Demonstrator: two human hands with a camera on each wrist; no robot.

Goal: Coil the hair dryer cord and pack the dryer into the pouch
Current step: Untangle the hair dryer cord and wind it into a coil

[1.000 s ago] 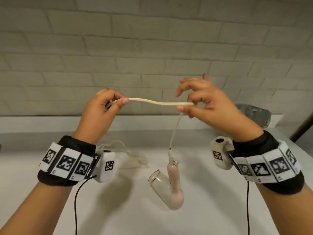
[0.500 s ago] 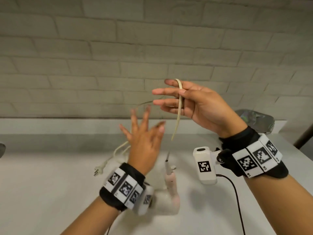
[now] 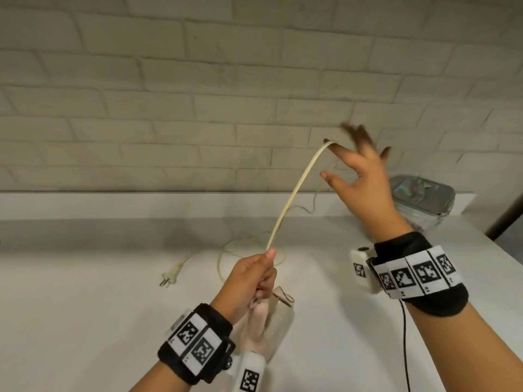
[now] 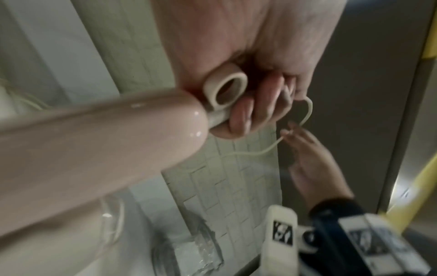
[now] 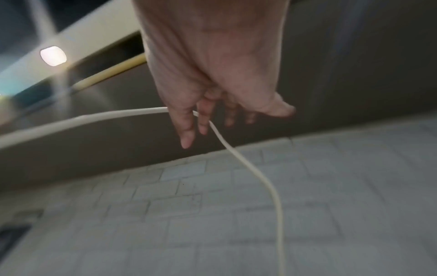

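Observation:
My left hand (image 3: 263, 275) grips the cream cord (image 3: 294, 196) just above the pink dryer handle (image 3: 256, 321). In the left wrist view its fingers (image 4: 241, 115) curl round the cord's stiff base and hanging ring, with the handle (image 4: 94, 142) below. From there the cord rises to my raised right hand (image 3: 348, 159) and lies over the straight, spread fingers. The right wrist view shows the cord (image 5: 236, 151) passing between those fingers (image 5: 187, 128). Beyond the hand it drops to loose loops and the plug (image 3: 169, 275) on the white table (image 3: 85, 321). The dryer's pale barrel (image 3: 280, 321) sits under my left wrist.
A shiny silver pouch (image 3: 421, 205) stands at the back right of the table, against the brick wall (image 3: 198, 108). A low white ledge (image 3: 85, 205) runs along the wall. The table's right edge (image 3: 503, 258) is close to my right forearm.
My left hand, open and off the cord half a second ago, now grips it by the dryer handle. My right hand has swung up and right with the cord over its fingers.

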